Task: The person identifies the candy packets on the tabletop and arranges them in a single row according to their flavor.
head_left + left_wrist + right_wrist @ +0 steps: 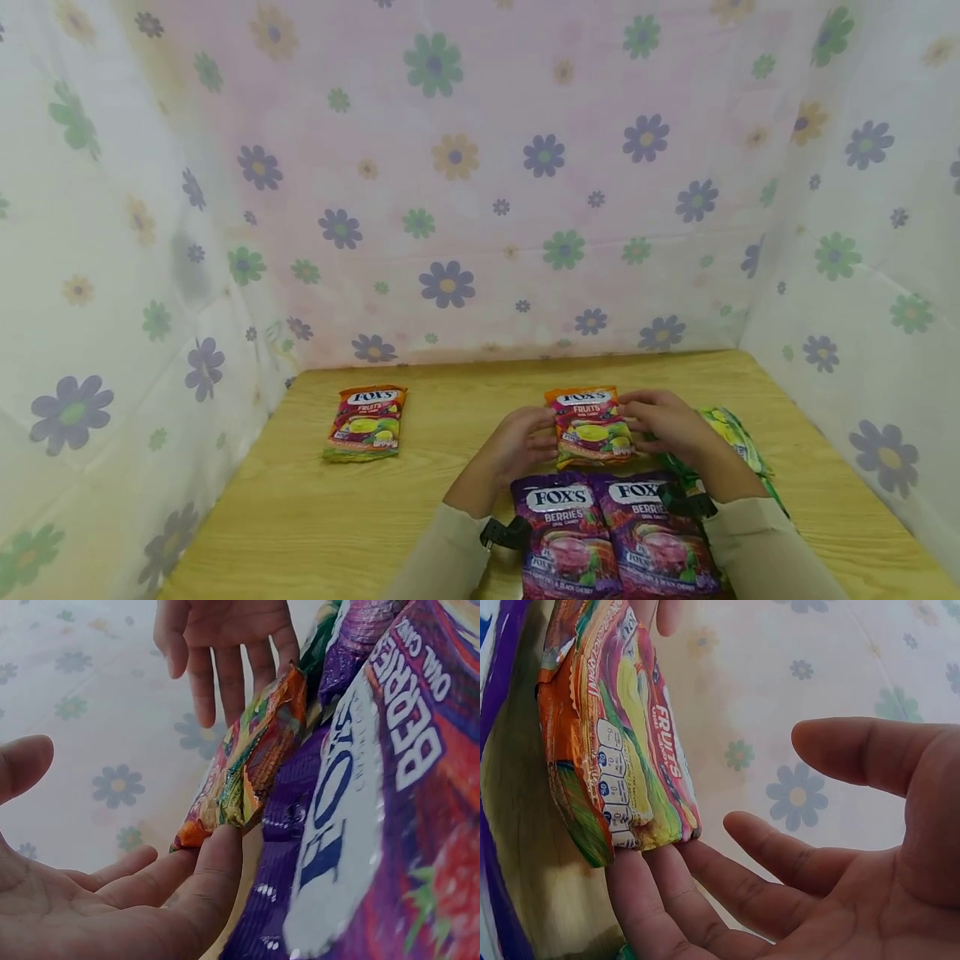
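Observation:
An orange-edged Fox's Fruits candy bag [592, 429] lies on the table between my two hands. My left hand [517, 446] touches its left side with straight fingers; the left wrist view shows those fingertips against the bag's edge [240, 776]. Against the opposite side rest the extended fingers of my right hand [667, 425], and in the right wrist view the thumb stands apart from the bag [630, 750]. Just nearer to me, two purple Fox's Berries bags [566, 533] lie side by side under the wrists.
A second Fox's Fruits bag [366, 423] lies alone at the table's left. Green candy bags [731, 437] sit right of the right hand, partly hidden by that arm. Flower-printed cloth [480, 192] walls the wooden table [300, 517] at the back and sides.

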Tool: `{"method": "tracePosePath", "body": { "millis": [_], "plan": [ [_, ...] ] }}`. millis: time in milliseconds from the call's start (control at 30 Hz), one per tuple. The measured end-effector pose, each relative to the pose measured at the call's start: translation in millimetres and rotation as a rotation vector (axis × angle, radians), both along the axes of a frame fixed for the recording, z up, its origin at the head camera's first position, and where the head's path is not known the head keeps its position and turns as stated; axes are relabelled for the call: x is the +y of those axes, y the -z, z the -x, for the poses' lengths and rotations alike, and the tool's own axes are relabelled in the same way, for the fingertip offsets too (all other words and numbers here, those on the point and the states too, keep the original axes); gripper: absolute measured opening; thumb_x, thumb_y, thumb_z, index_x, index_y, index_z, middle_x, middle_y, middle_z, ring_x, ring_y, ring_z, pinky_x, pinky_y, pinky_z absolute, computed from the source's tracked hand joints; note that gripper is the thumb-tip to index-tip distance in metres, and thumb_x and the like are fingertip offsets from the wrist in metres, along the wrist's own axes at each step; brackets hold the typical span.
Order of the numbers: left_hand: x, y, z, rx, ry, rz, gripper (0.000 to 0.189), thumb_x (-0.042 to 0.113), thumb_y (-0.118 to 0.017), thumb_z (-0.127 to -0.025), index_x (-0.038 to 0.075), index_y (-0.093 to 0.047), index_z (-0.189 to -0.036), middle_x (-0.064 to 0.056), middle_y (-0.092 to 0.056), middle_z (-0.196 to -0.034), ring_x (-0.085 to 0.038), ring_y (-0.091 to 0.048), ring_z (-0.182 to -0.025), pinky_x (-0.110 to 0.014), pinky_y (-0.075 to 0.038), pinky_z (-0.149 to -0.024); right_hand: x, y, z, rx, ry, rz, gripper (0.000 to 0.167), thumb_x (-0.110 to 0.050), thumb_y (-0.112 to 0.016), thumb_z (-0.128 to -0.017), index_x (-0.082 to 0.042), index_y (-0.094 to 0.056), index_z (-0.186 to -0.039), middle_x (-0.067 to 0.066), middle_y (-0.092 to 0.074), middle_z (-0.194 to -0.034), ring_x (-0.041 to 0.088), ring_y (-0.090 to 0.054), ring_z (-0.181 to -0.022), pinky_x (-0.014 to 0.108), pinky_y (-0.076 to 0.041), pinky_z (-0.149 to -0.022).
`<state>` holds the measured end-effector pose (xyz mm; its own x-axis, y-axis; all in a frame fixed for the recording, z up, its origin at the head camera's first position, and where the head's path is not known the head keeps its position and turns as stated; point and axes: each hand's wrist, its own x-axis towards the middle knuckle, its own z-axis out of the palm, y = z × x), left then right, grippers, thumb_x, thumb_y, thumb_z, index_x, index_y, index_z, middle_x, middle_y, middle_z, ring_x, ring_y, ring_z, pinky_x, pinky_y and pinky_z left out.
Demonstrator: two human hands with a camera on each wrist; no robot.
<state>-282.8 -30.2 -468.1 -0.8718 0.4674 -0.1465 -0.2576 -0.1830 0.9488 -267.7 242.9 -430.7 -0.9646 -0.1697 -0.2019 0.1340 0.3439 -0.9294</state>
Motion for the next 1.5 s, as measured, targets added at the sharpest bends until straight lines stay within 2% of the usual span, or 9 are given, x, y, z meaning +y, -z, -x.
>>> {"method": "tracePosePath", "body": {
  "millis": [167,300,567,900,1133,1500],
  "plan": [
    [-7.0,-8.9,-0.2,0.006,0.004,0.009,0.062,0.039,-0.06,-0.103,0.0,-0.041,-0.147,-0.022,-0.048,-0.15,-0.025,-0.067,-0.106,-0.039,-0.059,-0.097,-2.1,-5.3,1.1,0.014,-0.005,0.019,0.057,-0.033,-0.053,-0.108,0.0,-0.043,-0.153,0.026,-0.039,-0.159,0.048,-0.045,-0.141,0.05,-0.059,-0.096],
    [-11.3,-10.3,1.0,0.025,-0.002,0.024,0.062,0.04,-0.06,-0.103,0.0,-0.042,-0.148,-0.022,-0.051,-0.148,-0.029,-0.066,-0.112,-0.039,-0.059,-0.097,-4.1,-9.6,1.8,0.022,-0.024,0.036,0.059,-0.034,-0.053,-0.108,0.001,-0.041,-0.154,0.027,-0.037,-0.16,0.049,-0.045,-0.142,0.05,-0.059,-0.097],
    [-20.7,-19.0,2.8,0.053,-0.002,0.048,0.06,0.036,-0.059,-0.104,-0.002,-0.044,-0.146,-0.029,-0.053,-0.142,-0.029,-0.066,-0.109,-0.041,-0.058,-0.099,-13.9,-16.4,3.9,0.036,-0.048,0.075,0.056,-0.031,-0.053,-0.109,0.002,-0.04,-0.153,0.028,-0.039,-0.158,0.049,-0.045,-0.142,0.052,-0.057,-0.1],
    [-35.2,-31.3,3.2,0.087,-0.015,0.083,0.056,0.033,-0.057,-0.105,-0.002,-0.044,-0.147,-0.023,-0.054,-0.139,-0.027,-0.063,-0.108,-0.044,-0.057,-0.1,-26.2,-20.9,7.6,0.053,-0.065,0.084,0.055,-0.03,-0.054,-0.108,0.002,-0.042,-0.152,0.028,-0.043,-0.155,0.047,-0.05,-0.138,0.052,-0.058,-0.098],
    [-47.9,-34.3,4.5,0.102,-0.004,0.105,0.059,0.033,-0.055,-0.106,-0.003,-0.039,-0.15,-0.024,-0.051,-0.143,-0.03,-0.062,-0.115,-0.046,-0.055,-0.104,-36.3,-23.4,8.4,0.059,-0.064,0.109,0.053,-0.029,-0.055,-0.108,0.001,-0.045,-0.151,0.027,-0.043,-0.156,0.048,-0.05,-0.138,0.052,-0.058,-0.097],
    [-66.9,-39.8,5.4,0.114,-0.027,0.144,0.06,0.036,-0.056,-0.106,0.0,-0.039,-0.151,-0.025,-0.05,-0.146,-0.037,-0.06,-0.125,-0.051,-0.05,-0.111,-52.2,-25.8,15.3,0.058,-0.08,0.143,0.05,-0.024,-0.055,-0.108,0.001,-0.045,-0.151,0.025,-0.041,-0.157,0.047,-0.047,-0.141,0.052,-0.058,-0.099]
  ]
}}
